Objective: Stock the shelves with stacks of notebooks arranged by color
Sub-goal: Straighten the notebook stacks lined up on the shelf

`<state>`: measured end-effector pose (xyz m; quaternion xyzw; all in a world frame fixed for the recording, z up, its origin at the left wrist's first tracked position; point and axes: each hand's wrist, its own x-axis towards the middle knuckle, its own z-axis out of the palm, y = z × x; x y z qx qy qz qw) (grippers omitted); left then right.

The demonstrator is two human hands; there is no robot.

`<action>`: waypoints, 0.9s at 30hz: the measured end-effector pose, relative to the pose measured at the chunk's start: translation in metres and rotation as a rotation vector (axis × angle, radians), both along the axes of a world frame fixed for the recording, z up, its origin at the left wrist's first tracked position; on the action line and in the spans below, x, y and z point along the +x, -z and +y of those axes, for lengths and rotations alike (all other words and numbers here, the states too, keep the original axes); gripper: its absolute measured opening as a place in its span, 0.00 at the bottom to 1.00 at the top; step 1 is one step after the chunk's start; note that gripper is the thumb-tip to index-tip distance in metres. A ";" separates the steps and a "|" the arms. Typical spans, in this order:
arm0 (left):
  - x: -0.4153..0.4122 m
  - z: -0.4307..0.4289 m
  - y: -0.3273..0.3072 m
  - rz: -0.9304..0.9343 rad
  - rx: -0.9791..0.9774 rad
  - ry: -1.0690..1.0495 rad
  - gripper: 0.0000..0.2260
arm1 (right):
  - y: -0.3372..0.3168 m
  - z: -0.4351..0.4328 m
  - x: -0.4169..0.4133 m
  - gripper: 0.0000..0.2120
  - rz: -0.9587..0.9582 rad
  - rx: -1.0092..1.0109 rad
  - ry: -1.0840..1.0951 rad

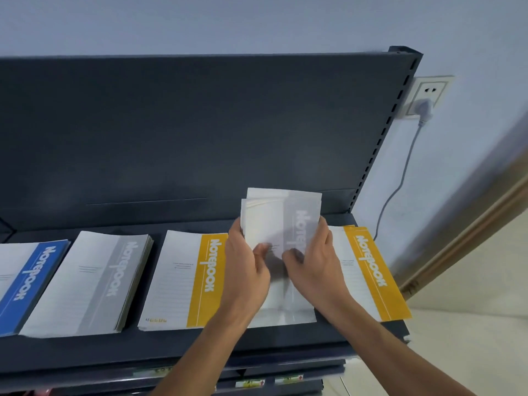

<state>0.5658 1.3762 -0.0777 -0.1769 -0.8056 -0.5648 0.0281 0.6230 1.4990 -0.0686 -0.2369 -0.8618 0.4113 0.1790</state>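
Squaring the grey bundle (pixel 281 215) looks like the step in hand. It sits at centre frame, its top edge raised toward the back panel (pixel 200 124). The left hand (pixel 248 261) grips its left edge and the right hand (pixel 314 261) grips its right edge, both with digits curled onto the cover.

To do this well, I would tap the covers flush, since the top edges look stepped. Then lower the bundle flat onto the shelf (pixel 200 347), with the printed band lined up like its neighbours and a gap kept on each side.

One doubt is the slot itself. It lies between the yellow stack (pixel 183 281) and the right yellow stack (pixel 371 275), while the grey stack (pixel 91 281) lies left of centre. Sorting by colour may call for joining those two greys.

Motion blur smears the bundle, so the count of notebooks is unclear. Nor can I tell whether its lower edge rests on the shelf or on a book already lying there. The hands cover the near edges of both yellow stacks. The blue stack (pixel 25 278) is cut off at the left edge. Lower shelves show only as slivers along the bottom.
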 end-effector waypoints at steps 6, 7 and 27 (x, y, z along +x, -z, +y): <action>0.002 -0.010 -0.017 0.009 0.264 0.168 0.27 | -0.009 -0.008 0.015 0.38 0.241 -0.066 0.018; 0.002 -0.012 -0.017 -0.006 0.276 0.172 0.27 | -0.008 -0.009 0.018 0.38 0.242 -0.079 0.008; -0.005 -0.010 0.008 -0.359 -0.577 0.060 0.29 | 0.020 0.016 -0.004 0.33 -0.332 -0.150 -0.010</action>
